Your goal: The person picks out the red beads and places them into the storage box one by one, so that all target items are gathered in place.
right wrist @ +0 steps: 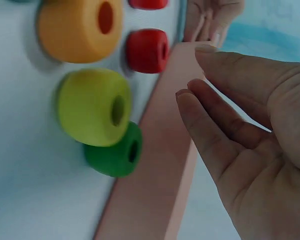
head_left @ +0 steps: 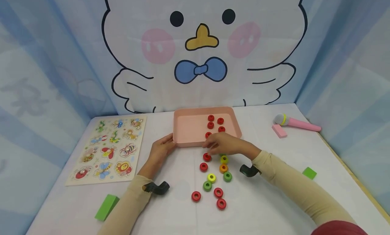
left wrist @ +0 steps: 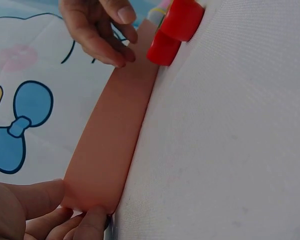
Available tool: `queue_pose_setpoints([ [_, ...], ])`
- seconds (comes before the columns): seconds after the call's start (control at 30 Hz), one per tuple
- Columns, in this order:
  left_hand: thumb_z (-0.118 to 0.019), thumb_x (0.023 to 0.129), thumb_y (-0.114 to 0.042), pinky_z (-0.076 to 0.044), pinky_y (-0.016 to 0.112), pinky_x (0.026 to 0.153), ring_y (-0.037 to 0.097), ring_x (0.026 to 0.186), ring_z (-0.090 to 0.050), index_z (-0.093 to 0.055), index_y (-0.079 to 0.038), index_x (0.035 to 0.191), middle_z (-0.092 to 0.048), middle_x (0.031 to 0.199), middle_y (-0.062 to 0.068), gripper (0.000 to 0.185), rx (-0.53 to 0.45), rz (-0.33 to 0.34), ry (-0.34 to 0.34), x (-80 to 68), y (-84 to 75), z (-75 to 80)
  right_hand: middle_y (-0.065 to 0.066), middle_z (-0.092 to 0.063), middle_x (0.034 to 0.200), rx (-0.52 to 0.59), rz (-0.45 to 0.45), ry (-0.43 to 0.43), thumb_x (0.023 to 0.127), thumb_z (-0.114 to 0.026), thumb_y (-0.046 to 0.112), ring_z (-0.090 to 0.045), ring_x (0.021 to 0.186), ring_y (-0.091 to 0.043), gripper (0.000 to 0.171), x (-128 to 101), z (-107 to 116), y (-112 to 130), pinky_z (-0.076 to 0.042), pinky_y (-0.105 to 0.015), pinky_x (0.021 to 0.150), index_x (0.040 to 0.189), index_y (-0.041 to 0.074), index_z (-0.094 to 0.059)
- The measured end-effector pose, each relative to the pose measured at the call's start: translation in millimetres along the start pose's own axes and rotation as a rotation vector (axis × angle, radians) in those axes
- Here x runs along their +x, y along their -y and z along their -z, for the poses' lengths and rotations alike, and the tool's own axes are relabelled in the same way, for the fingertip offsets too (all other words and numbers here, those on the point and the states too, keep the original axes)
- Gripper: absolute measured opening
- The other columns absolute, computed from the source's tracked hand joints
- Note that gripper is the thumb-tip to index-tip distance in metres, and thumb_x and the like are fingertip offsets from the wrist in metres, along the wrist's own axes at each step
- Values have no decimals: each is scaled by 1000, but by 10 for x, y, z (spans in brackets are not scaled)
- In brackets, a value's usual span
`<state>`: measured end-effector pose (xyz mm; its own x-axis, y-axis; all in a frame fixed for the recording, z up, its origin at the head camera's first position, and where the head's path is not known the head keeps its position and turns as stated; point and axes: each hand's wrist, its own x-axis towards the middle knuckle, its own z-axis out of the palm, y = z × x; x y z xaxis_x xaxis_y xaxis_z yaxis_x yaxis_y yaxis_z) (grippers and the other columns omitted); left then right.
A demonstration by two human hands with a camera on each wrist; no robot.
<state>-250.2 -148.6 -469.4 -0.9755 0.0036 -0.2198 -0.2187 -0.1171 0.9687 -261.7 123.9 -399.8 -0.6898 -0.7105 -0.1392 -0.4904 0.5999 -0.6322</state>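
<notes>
A pink tray (head_left: 189, 126) lies at the back of the table, with several red beads (head_left: 210, 125) grouped in its right half. My left hand (head_left: 159, 152) grips the tray's front left corner between thumb and fingers. Over the tray's front right rim hovers my right hand (head_left: 226, 143); its thumb and fingers are apart with nothing between them. Just below that hand in the head view, a red bead (right wrist: 142, 52) stands by the tray's front wall. Close to it are a yellow bead (right wrist: 85, 107), a green bead (right wrist: 107, 162) and an orange bead (right wrist: 70, 30).
Several more beads, among them a red one (head_left: 193, 196), are scattered toward the front. An insect picture board (head_left: 118, 147) lies left. Green blocks (head_left: 106, 207) sit at both sides. A toy microphone (head_left: 300, 124) and a pink block (head_left: 279, 131) lie back right.
</notes>
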Motion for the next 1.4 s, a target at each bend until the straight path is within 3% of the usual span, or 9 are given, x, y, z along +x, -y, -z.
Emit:
queue_pose_setpoints([
  [0.13, -58, 97, -2, -42, 32, 107, 23, 131, -48, -48, -2, 144, -49, 145, 12, 48, -19, -2, 8, 2, 6, -2, -3, -68, 112, 6, 4, 37, 90, -72, 9, -64, 104, -16, 28, 22, -98, -33, -55, -27, 88, 118, 5, -70],
  [0.37, -58, 97, -2, -43, 32, 106, 23, 131, -48, -48, -2, 144, -49, 146, 12, 48, -19, -12, 10, 9, 2, 6, 5, -67, 107, -39, -5, 29, 89, -74, 12, -64, 102, -12, 27, 72, -188, -50, -55, -26, 88, 116, 11, -71],
  [0.73, -59, 97, -4, -43, 31, 105, 22, 130, -49, -48, -5, 144, -49, 145, 10, 48, 14, 0, -2, 2, -12, 0, 7, -67, 101, -67, 3, 30, 87, -76, 15, -64, 95, -9, 24, 49, -186, -26, -56, -25, 84, 111, 12, -73],
  [1.0, -58, 97, -2, -43, 32, 106, 23, 131, -48, -47, -3, 145, -48, 146, 12, 49, -18, -8, 13, 14, 5, 11, 9, -66, 99, -86, 31, 45, 87, -76, 14, -63, 93, -7, 21, 53, -204, -74, -56, -21, 83, 108, 13, -74],
  [1.2, -58, 97, 0, -44, 30, 105, 24, 130, -49, -48, -1, 144, -49, 145, 14, 48, -46, -14, 14, 25, 14, 10, 8, -66, 100, -67, 36, 28, 88, -76, 15, -63, 95, -9, 23, 76, -99, -30, -55, -23, 85, 110, 11, -73],
  [1.4, -58, 97, -1, -44, 30, 104, 22, 130, -49, -49, -3, 143, -49, 145, 12, 48, -36, -12, 11, 22, 4, 16, 6, -67, 103, -99, 54, -55, 88, -75, 13, -63, 98, -13, 27, 189, 122, 89, -55, -24, 86, 115, 8, -73],
])
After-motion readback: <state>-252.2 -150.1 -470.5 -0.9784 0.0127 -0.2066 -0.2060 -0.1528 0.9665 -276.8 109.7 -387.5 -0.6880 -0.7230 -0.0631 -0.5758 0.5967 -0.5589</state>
